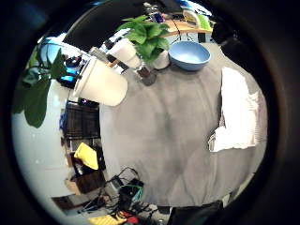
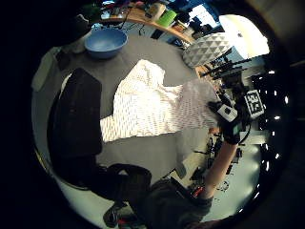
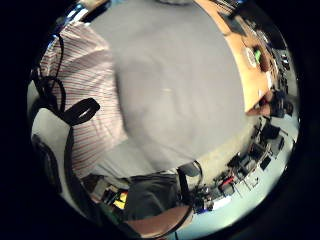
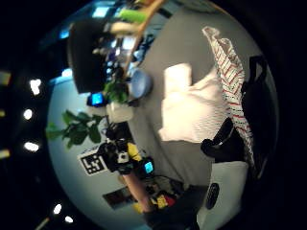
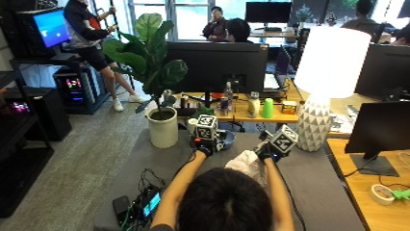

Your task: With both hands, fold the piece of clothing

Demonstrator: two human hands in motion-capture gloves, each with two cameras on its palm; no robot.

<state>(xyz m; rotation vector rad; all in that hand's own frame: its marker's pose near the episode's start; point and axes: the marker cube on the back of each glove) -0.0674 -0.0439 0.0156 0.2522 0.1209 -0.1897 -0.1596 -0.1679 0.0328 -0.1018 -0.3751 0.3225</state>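
Note:
A white garment with fine stripes (image 2: pixel 147 105) lies spread on the grey table (image 2: pixel 143 152). My right hand (image 2: pixel 228 121) pinches one edge and lifts it off the surface, so the cloth hangs below that hand (image 5: pixel 269 151) in the outside view. The striped cloth (image 3: pixel 85 85) fills the side of the right little finger side palm view, close to that palm. My left hand (image 5: pixel 204 148) is raised above the table's left part, apart from the garment (image 1: pixel 236 112), and holds nothing. It shows the same way in the right thumb side palm view (image 4: pixel 122 158).
A blue bowl (image 1: pixel 189 55) and a potted plant (image 1: pixel 145 37) stand at the table's far edge. A white lamp (image 5: pixel 323 86) stands at the far right, with a dark monitor (image 5: pixel 214 62) behind. Bare grey table (image 3: pixel 175 75) lies to the right of the garment.

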